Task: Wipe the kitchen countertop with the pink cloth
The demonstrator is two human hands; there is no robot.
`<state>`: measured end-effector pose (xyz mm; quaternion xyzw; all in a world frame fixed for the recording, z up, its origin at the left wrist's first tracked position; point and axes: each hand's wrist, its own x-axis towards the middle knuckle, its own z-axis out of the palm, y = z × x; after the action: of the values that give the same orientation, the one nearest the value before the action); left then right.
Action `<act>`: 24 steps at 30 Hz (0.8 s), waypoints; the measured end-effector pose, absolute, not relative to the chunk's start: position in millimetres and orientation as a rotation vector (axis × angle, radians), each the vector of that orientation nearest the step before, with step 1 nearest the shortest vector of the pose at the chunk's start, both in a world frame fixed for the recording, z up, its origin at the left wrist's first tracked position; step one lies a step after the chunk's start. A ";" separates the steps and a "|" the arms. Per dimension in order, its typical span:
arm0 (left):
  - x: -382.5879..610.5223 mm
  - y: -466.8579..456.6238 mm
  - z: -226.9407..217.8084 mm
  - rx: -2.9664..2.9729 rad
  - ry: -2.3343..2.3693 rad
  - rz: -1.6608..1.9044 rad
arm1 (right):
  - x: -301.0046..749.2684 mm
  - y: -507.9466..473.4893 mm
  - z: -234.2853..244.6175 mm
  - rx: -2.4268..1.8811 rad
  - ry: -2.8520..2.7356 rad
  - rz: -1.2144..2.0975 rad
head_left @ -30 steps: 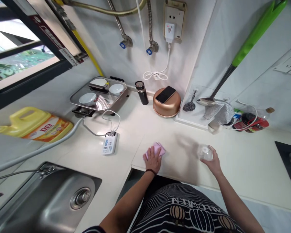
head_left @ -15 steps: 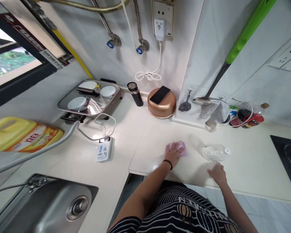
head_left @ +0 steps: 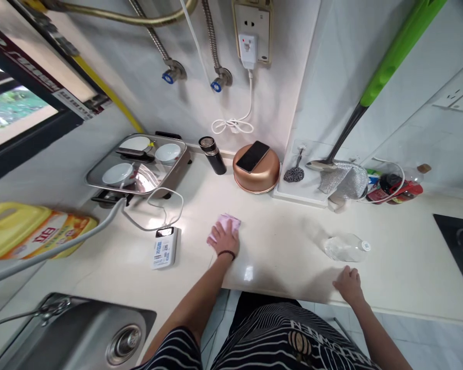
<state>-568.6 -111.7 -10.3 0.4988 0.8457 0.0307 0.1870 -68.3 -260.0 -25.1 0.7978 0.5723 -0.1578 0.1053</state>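
Note:
My left hand point(head_left: 225, 241) presses a folded pink cloth point(head_left: 229, 222) against the pale countertop point(head_left: 270, 236), fingers spread over it and a dark band round the wrist. Part of the cloth is hidden under the palm. Further right, a clear plastic bottle point(head_left: 345, 248) lies on its side, its white cap pointing right. Just in front of the bottle, my right hand point(head_left: 349, 285) rests by the counter's front edge. Its fingers are loosely bent and somewhat apart, holding nothing, and it does not touch the bottle.
A white power bank-like device point(head_left: 164, 249) with a cable lies left of the cloth. Behind stand a black flask point(head_left: 213, 155), a copper-coloured pan point(head_left: 256, 174) with a phone point(head_left: 253, 156) on top, and a tray point(head_left: 139, 167) of bowls. The sink point(head_left: 81, 329) is front left.
My left hand has slid the pink cloth leftward across the countertop, away from the bottle. The right hand stays near the bottle, almost unmoved. The view has shifted slightly.

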 end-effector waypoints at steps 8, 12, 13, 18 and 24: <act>-367.3 -144.6 -34.4 2.285 1.229 0.219 | -71.1 -261.2 -29.5 2.228 1.554 -0.414; -312.6 -104.8 -26.5 2.373 0.990 0.224 | -71.0 -263.4 -33.2 2.252 1.596 -0.382; -310.5 -90.3 -22.9 2.361 0.998 0.202 | -70.7 -263.8 -33.3 2.261 1.604 -0.392; -367.9 -26.6 -10.5 2.206 1.349 0.149 | -70.4 -264.4 -28.4 2.268 1.583 -0.415; -510.6 1.0 -9.7 1.955 1.831 0.089 | -73.5 -265.8 -25.1 2.267 1.642 -0.387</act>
<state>-510.6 1.0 -9.7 0.7101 0.6651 0.0322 0.2288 -73.5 -265.8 -25.1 0.7923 0.5738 -0.1353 0.1570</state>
